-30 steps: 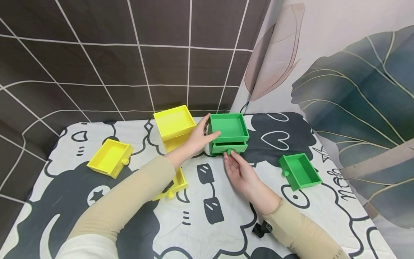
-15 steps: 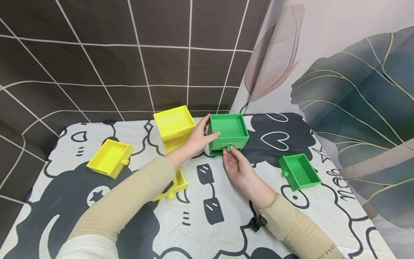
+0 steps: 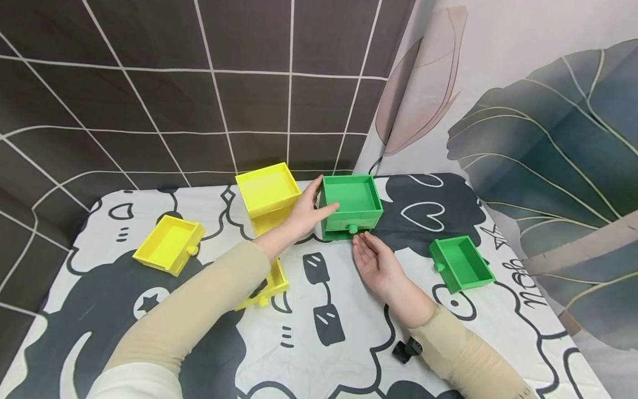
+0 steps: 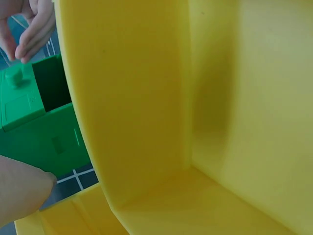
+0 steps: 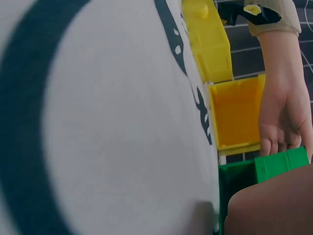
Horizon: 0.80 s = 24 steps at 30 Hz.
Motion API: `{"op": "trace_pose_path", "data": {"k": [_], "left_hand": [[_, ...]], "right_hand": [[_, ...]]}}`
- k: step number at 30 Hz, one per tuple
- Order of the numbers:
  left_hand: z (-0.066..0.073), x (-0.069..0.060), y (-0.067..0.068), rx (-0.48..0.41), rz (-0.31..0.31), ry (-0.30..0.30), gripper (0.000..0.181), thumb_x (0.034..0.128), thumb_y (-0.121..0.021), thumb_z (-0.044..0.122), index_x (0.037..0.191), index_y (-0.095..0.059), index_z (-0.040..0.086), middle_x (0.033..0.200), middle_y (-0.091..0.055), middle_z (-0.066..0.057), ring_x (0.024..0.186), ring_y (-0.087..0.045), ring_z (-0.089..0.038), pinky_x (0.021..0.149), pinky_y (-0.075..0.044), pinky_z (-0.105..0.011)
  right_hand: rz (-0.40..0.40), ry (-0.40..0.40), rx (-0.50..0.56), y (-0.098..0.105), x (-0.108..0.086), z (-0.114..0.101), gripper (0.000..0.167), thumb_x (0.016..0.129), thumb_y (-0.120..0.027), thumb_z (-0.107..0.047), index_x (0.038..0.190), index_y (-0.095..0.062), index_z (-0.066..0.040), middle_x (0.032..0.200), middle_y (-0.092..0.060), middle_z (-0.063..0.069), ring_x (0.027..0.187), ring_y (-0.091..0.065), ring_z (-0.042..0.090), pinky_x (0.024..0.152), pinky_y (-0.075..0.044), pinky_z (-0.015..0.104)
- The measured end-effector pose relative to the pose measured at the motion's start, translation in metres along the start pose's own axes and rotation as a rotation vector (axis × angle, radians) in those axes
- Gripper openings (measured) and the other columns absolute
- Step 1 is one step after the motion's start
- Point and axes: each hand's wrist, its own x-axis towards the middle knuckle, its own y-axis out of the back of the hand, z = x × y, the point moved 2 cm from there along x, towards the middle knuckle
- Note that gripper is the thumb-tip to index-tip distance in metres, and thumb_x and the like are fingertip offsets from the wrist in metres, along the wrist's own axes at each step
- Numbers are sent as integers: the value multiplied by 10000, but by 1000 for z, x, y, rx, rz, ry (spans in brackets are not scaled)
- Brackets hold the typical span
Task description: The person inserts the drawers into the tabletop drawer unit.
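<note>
Gripping the green cabinet [image 3: 355, 195] by its left side with the left hand [image 3: 301, 216], at the far edge of the printed cloth [image 3: 359, 360]; curling the right hand [image 3: 377, 265] loosely around nothing, just beside the knob [image 3: 353, 229]. With a yellow cabinet [image 3: 269, 191] along that edge, a green drawer [image 3: 466, 265] toward the right edge, a yellow drawer [image 3: 169, 244] toward the far left corner.

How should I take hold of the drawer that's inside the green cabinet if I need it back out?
Probably pinch its round knob from the front, the person's side. The drawer looks nearly flush with the cabinet, so its sides offer little grip, while the knob juts out. The right hand is just below it, holding nothing.
</note>
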Motion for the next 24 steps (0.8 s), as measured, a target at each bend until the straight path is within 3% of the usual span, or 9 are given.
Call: {"op": "trace_pose_path", "data": {"k": [24], "left_hand": [[3,-2,0,0,10,18,874,1028,-698,136,1702,-147,56,1782,-194,-140,1667,-172,-273,1380,-198,-391]], "right_hand": [[90,-20,270,58,-29,-42,283,1100,-563,-162,890,-697,-29,836,-747,73,806,-748,144,851,-614,173]]}}
